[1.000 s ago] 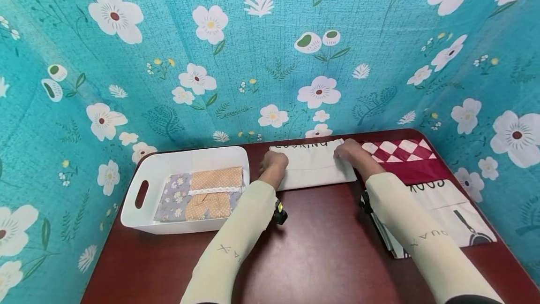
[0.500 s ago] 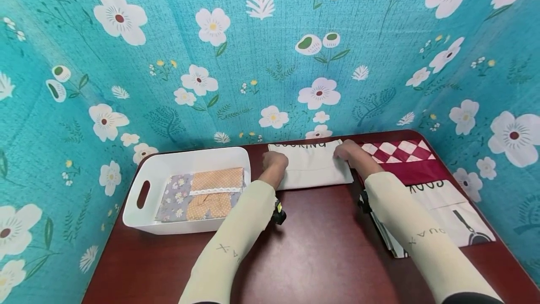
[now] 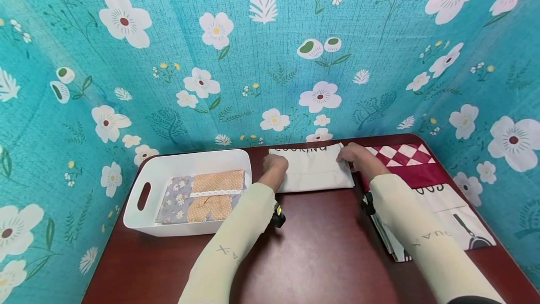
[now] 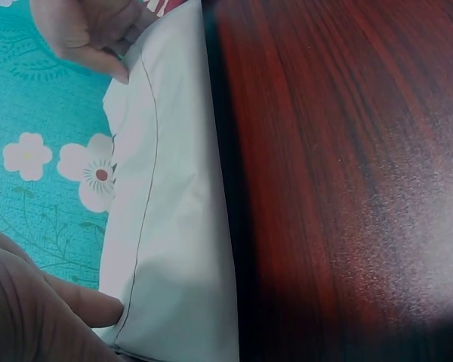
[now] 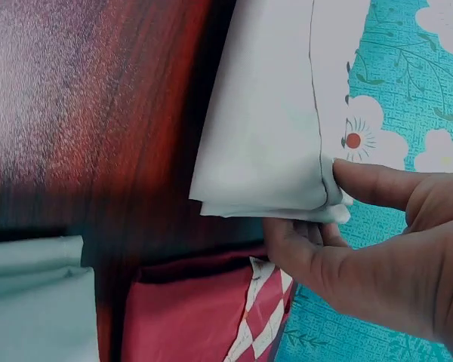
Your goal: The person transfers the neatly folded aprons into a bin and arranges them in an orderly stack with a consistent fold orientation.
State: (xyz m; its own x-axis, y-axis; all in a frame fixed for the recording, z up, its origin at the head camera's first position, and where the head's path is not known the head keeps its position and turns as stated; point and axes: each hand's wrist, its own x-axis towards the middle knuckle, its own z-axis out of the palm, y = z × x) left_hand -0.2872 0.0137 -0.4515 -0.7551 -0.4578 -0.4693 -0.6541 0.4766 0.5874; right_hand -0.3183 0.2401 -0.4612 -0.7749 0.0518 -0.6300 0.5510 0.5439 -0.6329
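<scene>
A folded white cloth [image 3: 314, 172], with dark lettering along its far edge, lies flat at the back of the table. My left hand [image 3: 276, 169] grips its left end; in the left wrist view the thumb [image 4: 98, 305] lies on top near a stitched seam, while the other fingertips are hidden. At the opposite end, my right hand [image 3: 356, 156] pinches the far right corner. The right wrist view shows that thumb [image 5: 374, 181] on top and the fingers [image 5: 294, 245] beneath the layered edge.
A white bin [image 3: 147, 168] on the left holds folded grey floral cloth [image 3: 175, 201] with a peach dotted piece [image 3: 217, 182]. To the right lie a folded red checked cloth [image 3: 415, 168] and a folded white cloth with a pan print [image 3: 451, 215]. Floral fabric [image 3: 253, 60] hangs behind the table [image 3: 320, 247].
The head view has shifted slightly. Both hands stay at the white cloth's ends, and my right hand has edged a little to the right.
</scene>
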